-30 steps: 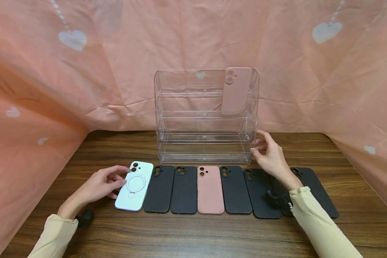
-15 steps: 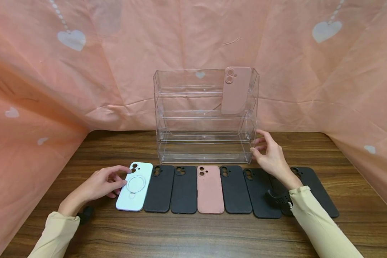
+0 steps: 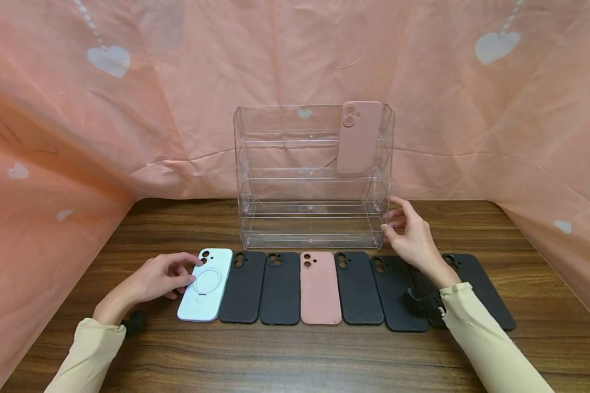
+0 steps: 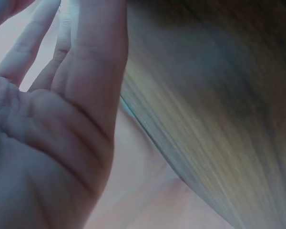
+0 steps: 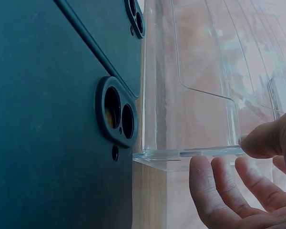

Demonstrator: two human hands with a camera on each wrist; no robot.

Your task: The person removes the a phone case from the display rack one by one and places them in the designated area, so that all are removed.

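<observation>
At the left end of the row lies a white phone case (image 3: 207,284) with a ring on its back. My left hand (image 3: 157,278) rests at this case's left edge, its index finger near the camera holes and its thumb lower down. In the left wrist view the fingers reach upward beside the palm; the case itself cannot be made out. My right hand (image 3: 413,236) holds the right side wall of a clear stepped display rack (image 3: 311,240), thumb at the wall's edge and fingers outside. A pink phone case (image 3: 359,139) leans upright in the rack's top tier, at the right.
Beside the white case lie several black phone cases (image 3: 242,289) and another pink case (image 3: 320,289), flat in a row before the rack. My right forearm hides part of the black ones at right. A pink cloth (image 3: 187,98) hangs around the wooden table (image 3: 295,360).
The white case has shifted and turned slightly toward the black case beside it, the left hand moving a little right with it. My right hand stays on the rack.
</observation>
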